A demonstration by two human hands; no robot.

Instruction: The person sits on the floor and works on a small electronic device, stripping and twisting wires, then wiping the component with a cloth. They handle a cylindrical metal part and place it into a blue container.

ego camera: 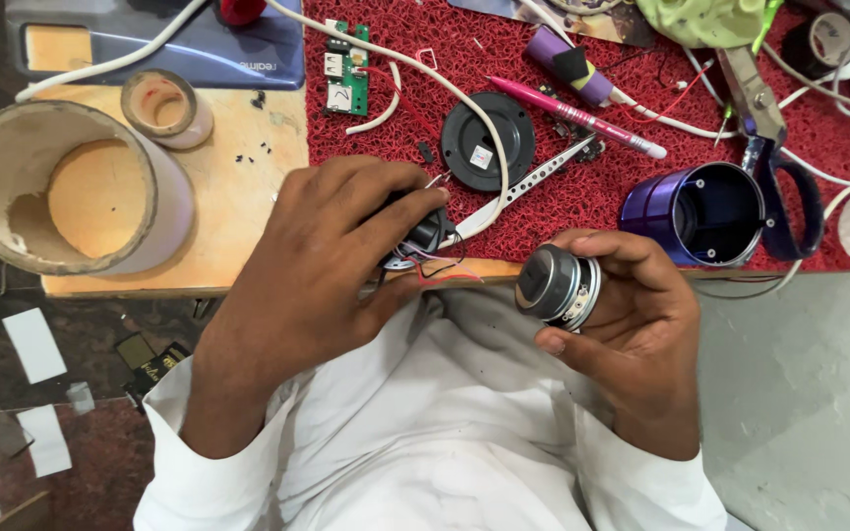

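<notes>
Holding round grey metal-rimmed speaker driver [555,286] in R hand [632,334], wires trailing.

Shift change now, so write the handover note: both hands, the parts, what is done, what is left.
Left hand: closed on a small black part with thin red and white wires.
Right hand: fingers around a round metal speaker driver.
On the red mat: purple housing, black round cover, green circuit board.
Done: driver is out of the housing.
Left: parts lie separate.

Round grey speaker driver [555,285] held tilted, small black wired part [423,234] gripped
</notes>
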